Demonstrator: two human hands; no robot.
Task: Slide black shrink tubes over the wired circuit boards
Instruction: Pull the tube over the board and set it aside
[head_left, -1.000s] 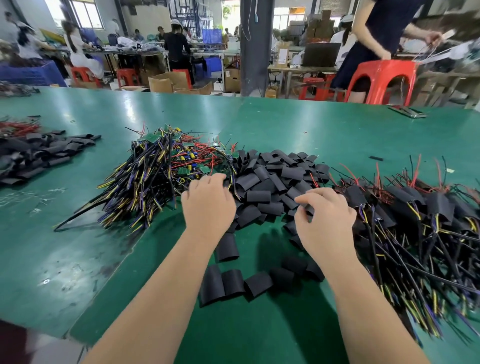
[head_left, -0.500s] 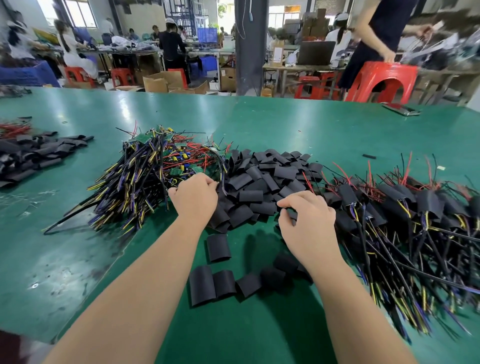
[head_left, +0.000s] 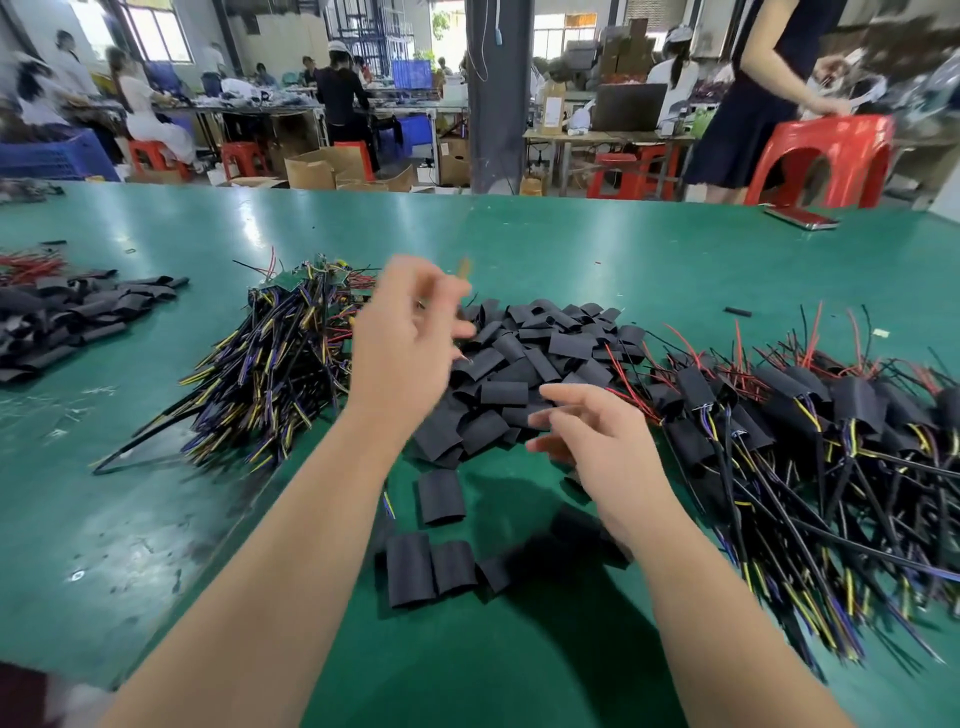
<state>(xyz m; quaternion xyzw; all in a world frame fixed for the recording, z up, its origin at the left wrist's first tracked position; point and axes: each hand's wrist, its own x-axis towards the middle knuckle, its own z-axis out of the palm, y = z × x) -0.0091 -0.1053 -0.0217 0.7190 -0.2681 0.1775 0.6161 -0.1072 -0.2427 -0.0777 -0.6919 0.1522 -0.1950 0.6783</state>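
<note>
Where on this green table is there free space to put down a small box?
Bare table lies near-left, between the unsleeved wired boards and the near edge, and in the far strip behind all piles. Crowded: the middle with loose tubes, the right with sleeved boards.

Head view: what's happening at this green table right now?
A person is sleeving boards. Bare wired circuit boards lie piled on the left, loose black shrink tubes in the centre, sleeved boards on the right. The left hand hovers blurred; whether it holds anything is unclear. The right hand, fingers relaxed, hovers over the tubes, holding nothing.
</note>
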